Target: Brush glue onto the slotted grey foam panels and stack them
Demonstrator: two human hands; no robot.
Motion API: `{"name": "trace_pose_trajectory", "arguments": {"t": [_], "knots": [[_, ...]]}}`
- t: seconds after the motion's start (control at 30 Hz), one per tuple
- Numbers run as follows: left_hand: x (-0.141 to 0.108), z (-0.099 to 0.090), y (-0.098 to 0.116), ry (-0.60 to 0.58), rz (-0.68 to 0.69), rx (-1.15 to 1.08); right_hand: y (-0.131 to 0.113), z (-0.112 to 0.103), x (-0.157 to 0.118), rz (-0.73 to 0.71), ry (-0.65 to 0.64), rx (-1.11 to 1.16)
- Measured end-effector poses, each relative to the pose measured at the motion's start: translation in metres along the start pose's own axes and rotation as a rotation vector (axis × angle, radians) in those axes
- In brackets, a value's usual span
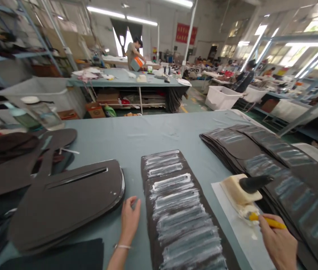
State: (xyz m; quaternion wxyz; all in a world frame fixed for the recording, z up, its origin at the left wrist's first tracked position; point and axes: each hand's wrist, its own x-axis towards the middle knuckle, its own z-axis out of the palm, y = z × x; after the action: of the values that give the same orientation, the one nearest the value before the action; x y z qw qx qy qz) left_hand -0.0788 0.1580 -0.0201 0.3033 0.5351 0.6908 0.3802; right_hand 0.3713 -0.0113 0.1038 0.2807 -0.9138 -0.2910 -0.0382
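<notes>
My right hand point(279, 237) grips a brush with a yellow handle point(275, 222), its head in white paste beside a cream block container point(233, 187) that has a black bottle lying over it. These rest on a white sheet point(233, 225). My left hand point(130, 217) hovers at or on the table, thumb and fingers curved with a gap between them, holding nothing. Between the hands lies a long dark panel point(154, 210) with slots and white streaks of glue across it. Left of my left hand sits a stack of dark rounded pieces point(74, 206) with one long slot.
Overlapping dark glued panels point(237, 144) lie on the right side of the blue-green table point(136, 131). Jars point(42, 112) and dark cloth point(15, 146) are at the left. Beyond are a second table point(119, 77), white bins point(222, 98) and a standing person point(133, 54).
</notes>
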Motion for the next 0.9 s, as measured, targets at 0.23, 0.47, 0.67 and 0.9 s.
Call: {"name": "trace_pose_trajectory", "arguments": {"t": [0.23,0.47,0.67,0.9], "knots": [[0.028,0.012,0.027,-0.047,0.208,0.149,-0.168,0.079,-0.038,-0.242,-0.458,0.436],[0.043,0.023,0.046,-0.119,0.363,0.304,-0.275,0.17,-0.083,-0.47,-0.612,0.609],[0.045,0.03,0.042,-0.103,0.421,0.417,-0.292,0.201,-0.097,-0.674,-0.621,0.492],[0.045,0.032,0.04,-0.071,0.419,0.432,-0.22,0.189,0.011,-0.505,-0.351,0.2]]}}
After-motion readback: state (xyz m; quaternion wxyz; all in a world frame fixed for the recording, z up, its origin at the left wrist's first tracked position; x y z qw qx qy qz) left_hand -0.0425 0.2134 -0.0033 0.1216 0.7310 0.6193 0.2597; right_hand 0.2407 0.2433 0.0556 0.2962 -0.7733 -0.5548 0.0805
